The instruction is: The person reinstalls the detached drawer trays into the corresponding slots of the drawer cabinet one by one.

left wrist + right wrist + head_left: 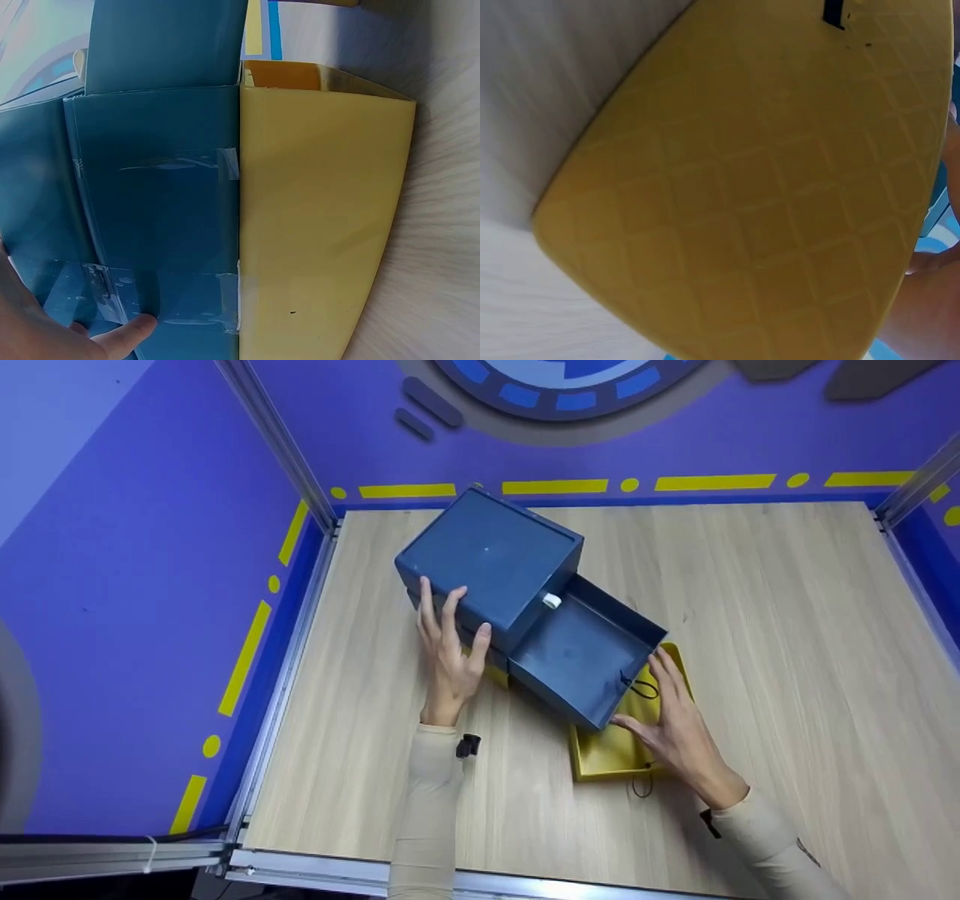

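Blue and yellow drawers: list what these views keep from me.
Head: part of the yellow drawer's inside, covered by the blue drawer and right hand.
Head: the blue box's far sides, hidden by its own top.
Left wrist: most of the left hand, cut off at lower left.
Right wrist: most of the right hand, cut off by the right edge.

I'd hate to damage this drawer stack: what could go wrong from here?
The blue drawer, drawn well out above the yellow drawer, might tip down onto it if the right hand at its front slips. The clear tape across the blue casings looks creased, so it could peel if they are twisted. The black cord loop hanging beside the right hand could snag on it.
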